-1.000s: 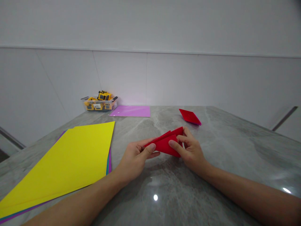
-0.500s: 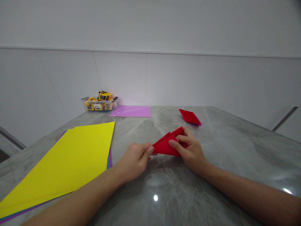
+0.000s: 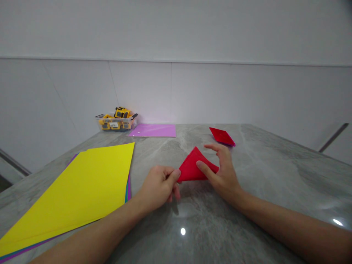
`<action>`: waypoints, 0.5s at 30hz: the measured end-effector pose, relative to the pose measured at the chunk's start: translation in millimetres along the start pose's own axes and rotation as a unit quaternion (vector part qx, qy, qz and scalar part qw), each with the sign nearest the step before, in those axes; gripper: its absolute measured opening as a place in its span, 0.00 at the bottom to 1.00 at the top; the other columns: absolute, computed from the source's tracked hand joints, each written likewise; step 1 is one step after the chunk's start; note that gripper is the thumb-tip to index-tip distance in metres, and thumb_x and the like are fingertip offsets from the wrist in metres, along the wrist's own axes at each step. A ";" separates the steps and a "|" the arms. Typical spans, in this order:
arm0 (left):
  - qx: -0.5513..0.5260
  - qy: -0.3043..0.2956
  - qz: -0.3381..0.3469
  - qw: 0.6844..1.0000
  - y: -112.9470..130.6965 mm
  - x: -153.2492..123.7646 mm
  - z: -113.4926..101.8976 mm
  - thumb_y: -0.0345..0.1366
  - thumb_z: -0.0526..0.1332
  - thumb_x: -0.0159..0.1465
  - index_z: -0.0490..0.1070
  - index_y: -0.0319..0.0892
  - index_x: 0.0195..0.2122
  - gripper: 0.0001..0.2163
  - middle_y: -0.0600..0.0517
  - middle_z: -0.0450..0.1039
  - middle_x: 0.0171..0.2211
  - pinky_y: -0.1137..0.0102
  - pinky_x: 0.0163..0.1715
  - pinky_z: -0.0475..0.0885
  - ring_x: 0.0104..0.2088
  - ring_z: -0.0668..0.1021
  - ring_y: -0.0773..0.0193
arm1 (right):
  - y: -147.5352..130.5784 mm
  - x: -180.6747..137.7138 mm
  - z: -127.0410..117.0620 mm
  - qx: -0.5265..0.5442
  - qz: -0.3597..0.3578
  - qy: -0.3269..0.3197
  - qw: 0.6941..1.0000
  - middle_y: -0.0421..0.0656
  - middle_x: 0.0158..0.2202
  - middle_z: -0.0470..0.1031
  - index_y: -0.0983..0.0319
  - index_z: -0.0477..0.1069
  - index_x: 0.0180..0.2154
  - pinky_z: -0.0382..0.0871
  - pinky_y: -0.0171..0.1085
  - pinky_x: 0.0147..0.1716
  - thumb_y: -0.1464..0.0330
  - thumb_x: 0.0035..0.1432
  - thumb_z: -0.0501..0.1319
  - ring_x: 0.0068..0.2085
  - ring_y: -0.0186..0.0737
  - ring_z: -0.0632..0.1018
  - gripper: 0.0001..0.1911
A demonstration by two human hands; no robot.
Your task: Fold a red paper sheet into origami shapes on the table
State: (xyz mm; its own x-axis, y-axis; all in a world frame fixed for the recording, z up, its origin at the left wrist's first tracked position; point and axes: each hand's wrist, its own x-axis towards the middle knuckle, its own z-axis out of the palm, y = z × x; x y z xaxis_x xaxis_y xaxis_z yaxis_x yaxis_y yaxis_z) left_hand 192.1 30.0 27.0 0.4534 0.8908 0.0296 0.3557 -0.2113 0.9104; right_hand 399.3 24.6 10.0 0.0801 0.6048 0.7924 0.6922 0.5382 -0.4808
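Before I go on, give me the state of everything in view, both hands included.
Left hand: closed, pinching the red paper's left corner.
Right hand: thumb on the paper, a finger raised; grip unclear.
Red paper: folded, roughly triangular, held.
Second red piece: lying on the table, apart from the hands.
Sheet stack: flat, yellow uppermost.
Light purple sheet: flat.
Clear box: open, holding yellow toys.

bare left hand (image 3: 159, 185): thumb and index finger pinched. bare right hand (image 3: 224, 176): thumb pointing left, index finger raised. bare forearms (image 3: 110, 225) slant from near left and right.
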 end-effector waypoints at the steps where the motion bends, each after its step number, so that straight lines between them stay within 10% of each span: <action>1: -0.050 0.014 -0.021 0.998 -1.9 2.9 -0.2 0.46 0.53 0.64 0.67 0.40 0.18 0.20 0.51 0.71 0.15 0.75 0.13 0.59 0.11 0.66 0.70 | -1.5 0.8 -1.4 -0.013 -0.014 0.043 0.999 0.50 0.49 0.65 0.60 0.66 0.48 0.58 0.52 0.52 0.62 0.53 0.64 0.52 0.51 0.66 0.21; 4: -0.194 0.057 -0.055 0.978 -5.8 8.6 0.6 0.46 0.57 0.61 0.69 0.38 0.22 0.17 0.49 0.74 0.18 0.75 0.13 0.61 0.12 0.69 0.70 | -10.9 -1.3 -5.0 0.030 -0.046 0.006 0.999 0.45 0.33 0.70 0.60 0.69 0.31 0.65 0.44 0.40 0.62 0.54 0.63 0.37 0.44 0.72 0.08; 9: -0.304 0.025 -0.034 0.952 -5.9 4.7 11.3 0.49 0.62 0.57 0.71 0.35 0.25 0.18 0.47 0.76 0.22 0.77 0.15 0.66 0.17 0.73 0.69 | -22.8 -15.0 6.6 0.202 0.186 -0.326 0.904 0.37 0.12 0.56 0.61 0.62 0.14 0.45 0.34 0.16 0.45 0.57 0.53 0.15 0.29 0.56 0.31; 15: -0.330 -0.110 -0.040 0.937 -9.0 0.4 22.6 0.52 0.61 0.59 0.70 0.36 0.26 0.20 0.48 0.75 0.20 0.77 0.16 0.68 0.16 0.74 0.69 | -21.5 -12.4 16.5 0.399 0.409 -0.239 0.785 0.31 0.13 0.49 0.60 0.56 0.18 0.40 0.31 0.15 0.43 0.45 0.62 0.15 0.25 0.49 0.30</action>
State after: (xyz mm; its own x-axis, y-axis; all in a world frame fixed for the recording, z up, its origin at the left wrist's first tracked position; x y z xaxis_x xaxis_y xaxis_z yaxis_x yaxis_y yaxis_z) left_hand 207.6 23.2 9.5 0.6295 0.7739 -0.0691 -0.1550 0.2123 0.9648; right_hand 371.6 15.2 4.3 -0.1473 0.9881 -0.0446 -0.1363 -0.0650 -0.9885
